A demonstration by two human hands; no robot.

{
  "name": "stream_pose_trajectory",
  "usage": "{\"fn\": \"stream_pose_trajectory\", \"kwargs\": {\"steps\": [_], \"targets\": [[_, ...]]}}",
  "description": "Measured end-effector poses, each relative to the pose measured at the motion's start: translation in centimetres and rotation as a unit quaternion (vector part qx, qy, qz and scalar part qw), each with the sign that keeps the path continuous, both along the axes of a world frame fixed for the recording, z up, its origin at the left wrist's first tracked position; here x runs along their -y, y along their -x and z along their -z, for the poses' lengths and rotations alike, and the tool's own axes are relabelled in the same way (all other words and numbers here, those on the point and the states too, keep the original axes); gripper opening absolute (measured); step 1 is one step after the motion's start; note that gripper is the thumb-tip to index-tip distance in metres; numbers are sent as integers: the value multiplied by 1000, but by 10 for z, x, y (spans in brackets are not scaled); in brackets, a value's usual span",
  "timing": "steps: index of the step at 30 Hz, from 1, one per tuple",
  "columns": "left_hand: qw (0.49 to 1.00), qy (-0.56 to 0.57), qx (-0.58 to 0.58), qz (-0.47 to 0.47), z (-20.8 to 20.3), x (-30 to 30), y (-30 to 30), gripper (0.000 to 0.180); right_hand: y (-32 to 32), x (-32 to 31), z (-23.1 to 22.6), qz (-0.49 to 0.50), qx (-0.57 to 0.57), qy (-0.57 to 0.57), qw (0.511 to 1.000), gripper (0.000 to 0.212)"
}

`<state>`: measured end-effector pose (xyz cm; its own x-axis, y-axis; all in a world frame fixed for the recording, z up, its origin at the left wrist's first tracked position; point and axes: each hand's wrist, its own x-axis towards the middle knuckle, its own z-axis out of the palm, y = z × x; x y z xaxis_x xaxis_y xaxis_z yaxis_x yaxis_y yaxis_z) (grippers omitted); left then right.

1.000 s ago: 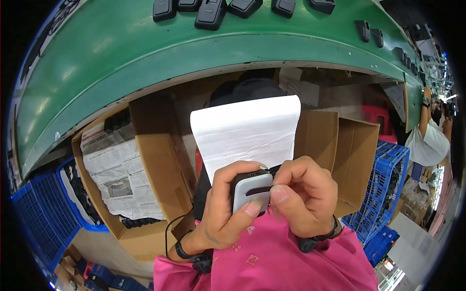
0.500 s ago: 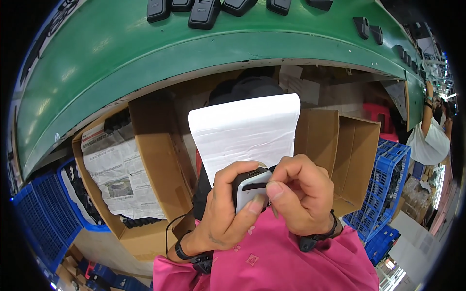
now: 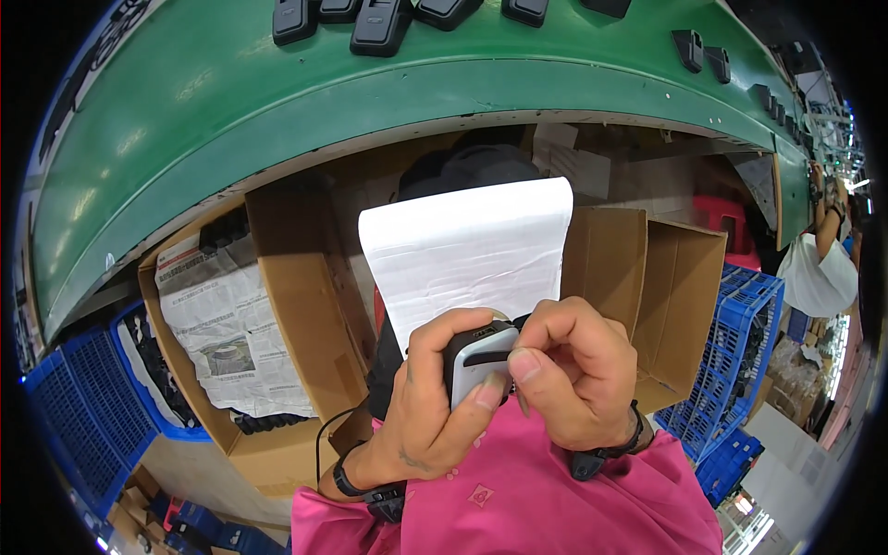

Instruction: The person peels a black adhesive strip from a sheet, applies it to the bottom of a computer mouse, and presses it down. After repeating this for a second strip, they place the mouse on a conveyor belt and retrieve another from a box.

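Observation:
A small handheld device (image 3: 477,359) has a silver-grey face, a dark strip across it and black sides. What looks like a port shows in its upper end. My left hand (image 3: 437,388) is wrapped round it, thumb on the silver face. Beside the device's right edge, my right hand (image 3: 578,375) is closed in a pinch, thumb against bent index finger. Whatever those fingertips hold is mostly hidden. Under both hands, a white sheet (image 3: 467,245) lies over my lap.
Several black plastic housings (image 3: 380,26) stand on the green table (image 3: 231,102) ahead. On the left is a cardboard box (image 3: 305,305) with newspaper (image 3: 231,324) over black parts. Another cardboard box (image 3: 680,305) and blue crates (image 3: 740,342) are on the right. A co-worker's white sleeve (image 3: 814,277) shows far right.
My hands and the device stay almost in place, the device tilting very slightly. At the far right, the co-worker's arm has shifted.

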<state>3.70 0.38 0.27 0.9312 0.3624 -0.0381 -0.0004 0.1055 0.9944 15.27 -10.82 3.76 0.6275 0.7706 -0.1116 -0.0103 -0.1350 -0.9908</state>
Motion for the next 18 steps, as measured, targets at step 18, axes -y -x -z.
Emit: {"fn": "stream_pose_trajectory", "kwargs": {"steps": [18], "targets": [[998, -56, 19, -12, 1, 2, -2, 48, 4, -1, 2, 12, 41, 6, 999, 7]]}}
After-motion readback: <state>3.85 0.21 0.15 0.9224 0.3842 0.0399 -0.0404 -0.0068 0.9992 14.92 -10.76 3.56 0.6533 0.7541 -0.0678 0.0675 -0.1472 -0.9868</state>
